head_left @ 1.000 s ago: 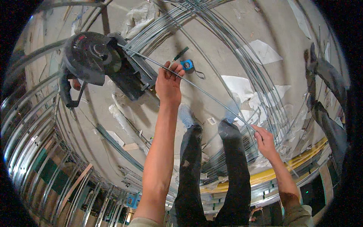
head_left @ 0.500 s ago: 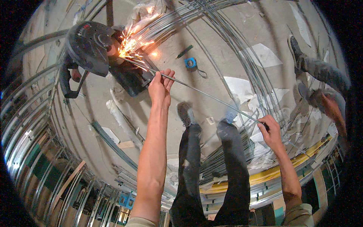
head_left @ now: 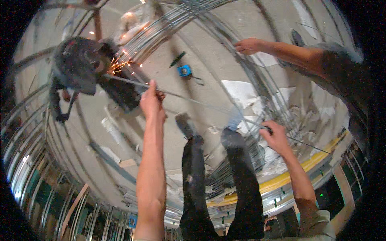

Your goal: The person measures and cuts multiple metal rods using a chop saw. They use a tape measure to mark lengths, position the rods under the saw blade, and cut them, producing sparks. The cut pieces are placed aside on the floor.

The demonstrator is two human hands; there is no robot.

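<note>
A long thin metal rod (head_left: 189, 99) slants from the black cut-off saw (head_left: 74, 64) at the upper left down to the right. Sparks (head_left: 118, 65) fly where its far end meets the saw's wheel. My left hand (head_left: 152, 103) is closed around the rod just short of the saw, thumb upward. Farther down to the right, my right hand (head_left: 276, 137) also grips it, and a thin length shows beyond that hand. Blur softens both hands and the rod.
Long loose rods (head_left: 219, 30) curve across the floor, where a co-worker's hand (head_left: 248, 45) reaches in from the right. A blue tape measure (head_left: 184, 71) and a dark marker-like stick (head_left: 177, 59) lie between. Metal studs (head_left: 28, 152) line the left; yellow strips (head_left: 281, 182) lie behind my feet.
The sparks have shrunk. My view has shifted, so the saw sits farther left. The co-worker now bends in with an arm stretched toward the loose rods. Both my hands still grip the rod.
</note>
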